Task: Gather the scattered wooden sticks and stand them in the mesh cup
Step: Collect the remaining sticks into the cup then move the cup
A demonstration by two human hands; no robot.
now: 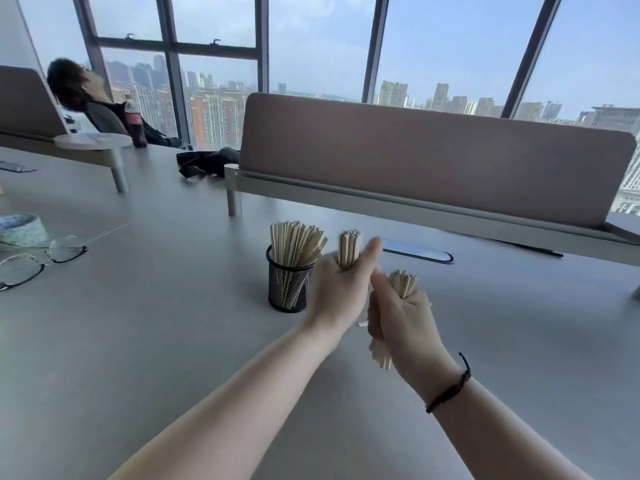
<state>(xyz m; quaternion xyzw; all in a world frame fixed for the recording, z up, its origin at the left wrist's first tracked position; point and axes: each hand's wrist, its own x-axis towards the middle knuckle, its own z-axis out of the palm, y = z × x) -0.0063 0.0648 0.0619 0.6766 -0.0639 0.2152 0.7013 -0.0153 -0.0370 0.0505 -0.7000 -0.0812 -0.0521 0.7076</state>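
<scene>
A black mesh cup [288, 289] stands on the grey table, holding several pale wooden sticks [296, 247] that fan out above its rim. Just right of the cup, my left hand [341, 292] is shut on an upright bundle of sticks [349, 249] whose tops poke above the fist. Beside it and nearer to me, my right hand [403, 320] grips a second bundle [403, 284], with ends showing above and below the fist. One stick end [362, 324] peeks out on the table between my hands.
A pink-grey desk divider [433, 157] runs across behind the cup, with a cable slot [417, 252] in front of it. Glasses [38, 259] and a tape roll [22, 228] lie at the left. A person [86, 95] leans back in a chair by a cola bottle [133, 124].
</scene>
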